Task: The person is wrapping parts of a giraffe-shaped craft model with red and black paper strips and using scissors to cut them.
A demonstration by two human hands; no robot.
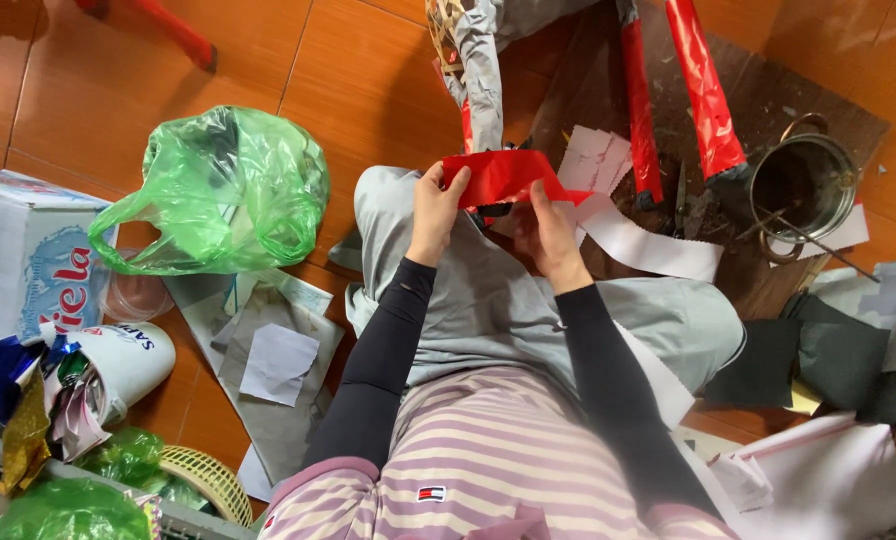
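I look down at my lap, grey trousers and a striped top. Both hands hold a shiny red paper strip above my knees. My left hand pinches its left end, fingers closed on the edge. My right hand grips the strip's right part from below. Under the red strip a white paper strip with a zigzag edge trails off to the right across my knee.
A green plastic bag lies on the tiled floor at left, beside a cardboard box and a white tub of scraps. Grey paper sheets lie below the bag. A metal pot, red rolls and black sheets sit at right.
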